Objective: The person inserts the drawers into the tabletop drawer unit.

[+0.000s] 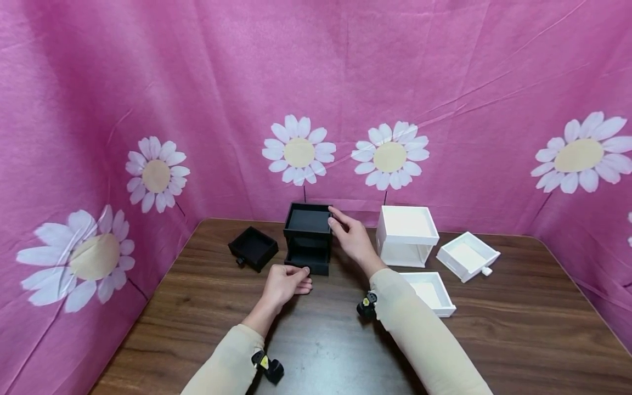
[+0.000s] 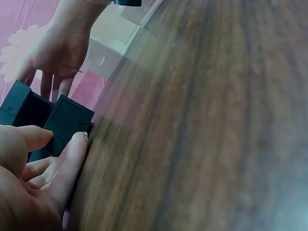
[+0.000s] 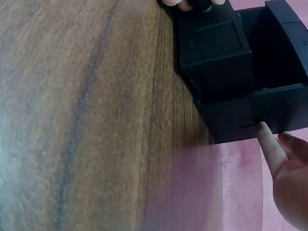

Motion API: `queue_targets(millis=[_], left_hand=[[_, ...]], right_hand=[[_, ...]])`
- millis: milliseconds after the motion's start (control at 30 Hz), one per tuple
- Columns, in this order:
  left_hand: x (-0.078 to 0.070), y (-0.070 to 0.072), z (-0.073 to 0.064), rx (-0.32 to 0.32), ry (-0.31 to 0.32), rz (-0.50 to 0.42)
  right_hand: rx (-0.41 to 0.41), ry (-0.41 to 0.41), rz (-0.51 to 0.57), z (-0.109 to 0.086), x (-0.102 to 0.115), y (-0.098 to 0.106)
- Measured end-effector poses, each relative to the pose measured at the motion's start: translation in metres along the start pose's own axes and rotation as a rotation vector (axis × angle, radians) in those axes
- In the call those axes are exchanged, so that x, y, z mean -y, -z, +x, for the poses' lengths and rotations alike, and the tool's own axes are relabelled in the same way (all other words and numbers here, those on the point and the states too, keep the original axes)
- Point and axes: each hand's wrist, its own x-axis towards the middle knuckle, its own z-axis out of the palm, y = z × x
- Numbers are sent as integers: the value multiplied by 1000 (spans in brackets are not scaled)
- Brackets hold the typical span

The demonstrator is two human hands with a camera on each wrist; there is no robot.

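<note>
A small black cabinet (image 1: 309, 219) stands upright at the back of the table, its upper compartment an open gap. From its lower compartment a black drawer (image 3: 216, 45) sticks partly out. My left hand (image 1: 285, 285) pinches the round knob on that drawer's front between thumb and fingers. My right hand (image 1: 354, 238) touches the cabinet's right side wall with extended fingers, as the right wrist view shows. A second black drawer (image 1: 253, 248) with a knob lies on the table to the left of the cabinet.
Right of the black cabinet stands a white cabinet (image 1: 407, 233). A white drawer (image 1: 468, 255) with a knob lies to its right, and another white drawer (image 1: 430, 292) lies in front, partly hidden by my right sleeve. A pink flowered cloth (image 1: 345, 66) hangs behind the wooden table (image 1: 513, 329).
</note>
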Motion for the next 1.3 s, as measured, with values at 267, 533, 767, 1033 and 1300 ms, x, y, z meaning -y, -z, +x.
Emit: queue_targets(millis=[267,533,767,1033,1300], left_hand=[[-2,-4,3,7,-5,19],[-4,-5,7,0,-9,35],[-4,-5,12,4,-6,30],[-5,-6,17,-5,0,25],[-9,-6,25,-11,-15,20]], right_hand=[[3,-9,51,-2,-4,0],[9,2,72,-2,-6,-2],[2,-7,87,-3,-6,-3],[0,-22,67,-3,-5,-3],[-7,-14,74,-1,-2,-3]])
